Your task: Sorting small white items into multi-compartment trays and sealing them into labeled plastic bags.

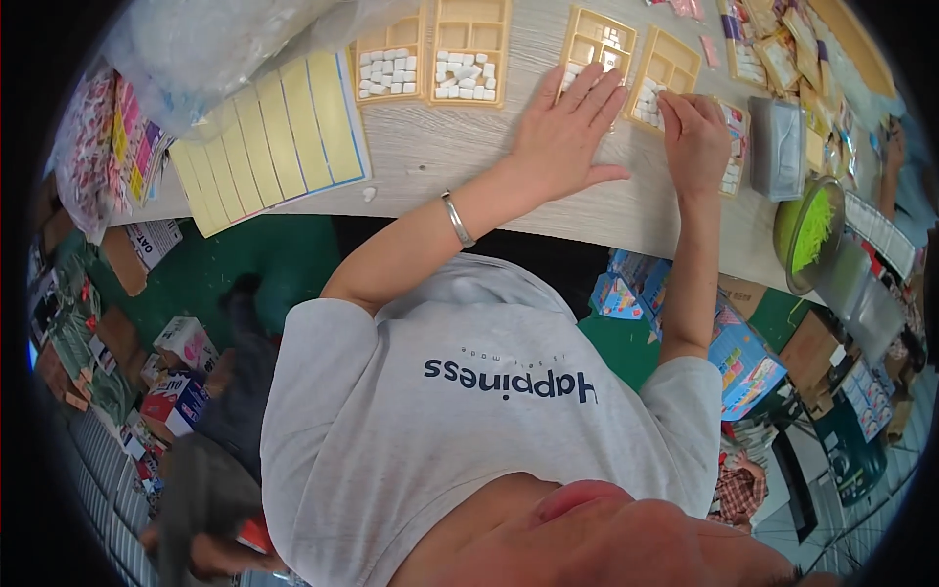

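My left hand (569,134), with a silver bangle at its wrist, lies flat with fingers spread over the near part of a beige compartment tray (590,46). Small white pieces show in that tray around my fingertips. Just to the right, my right hand (698,139) is closed in a pinch at the near compartment of another beige tray (674,65). White pieces (647,101) fill this compartment beside the fingertips. Whatever the pinch holds is hidden. Partly behind my right hand is a further tray (734,176) with white pieces and a printed packet.
Two more trays (389,27) with white pieces stand left of my hands. Yellow striped sheets (274,137) and a clear plastic bag (210,59) lie farther left. At right are a clear plastic box (778,147), a bowl of green shreds (810,230) and several small packets (778,54).
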A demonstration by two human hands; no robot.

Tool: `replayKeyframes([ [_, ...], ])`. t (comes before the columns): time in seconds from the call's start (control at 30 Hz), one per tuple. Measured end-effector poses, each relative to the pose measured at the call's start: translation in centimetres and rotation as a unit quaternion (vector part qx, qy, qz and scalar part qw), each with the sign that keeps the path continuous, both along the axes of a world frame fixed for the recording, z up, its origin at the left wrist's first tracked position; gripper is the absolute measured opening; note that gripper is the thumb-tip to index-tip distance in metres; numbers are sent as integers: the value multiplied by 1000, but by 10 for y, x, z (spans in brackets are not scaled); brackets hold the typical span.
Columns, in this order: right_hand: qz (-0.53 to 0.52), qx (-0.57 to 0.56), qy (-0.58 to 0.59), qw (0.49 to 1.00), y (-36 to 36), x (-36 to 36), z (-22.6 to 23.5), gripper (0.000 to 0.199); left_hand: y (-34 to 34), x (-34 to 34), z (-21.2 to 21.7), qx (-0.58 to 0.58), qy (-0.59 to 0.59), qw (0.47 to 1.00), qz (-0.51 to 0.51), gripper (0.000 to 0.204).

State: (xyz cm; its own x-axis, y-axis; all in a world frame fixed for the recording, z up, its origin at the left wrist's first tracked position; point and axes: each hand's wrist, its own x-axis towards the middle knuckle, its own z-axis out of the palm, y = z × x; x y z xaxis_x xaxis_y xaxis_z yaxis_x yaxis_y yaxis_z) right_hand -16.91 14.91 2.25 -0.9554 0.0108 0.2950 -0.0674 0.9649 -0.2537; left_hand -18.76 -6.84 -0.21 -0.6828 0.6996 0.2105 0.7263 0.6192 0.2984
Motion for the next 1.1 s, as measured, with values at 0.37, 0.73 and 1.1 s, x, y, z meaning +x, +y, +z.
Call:
replayKeyframes([
  [0.37,111,-153,10,982,-89,-12,30,23,-128,-45,3,138,88,965,203,21],
  [0.73,110,-179,13,978,-138,-54,-2,17,-106,-58,8,161,67,974,146,9],
  [1.1,132,-62,-24,989,-153,-65,-4,8,-130,-37,3,-11,22,994,107,55],
])
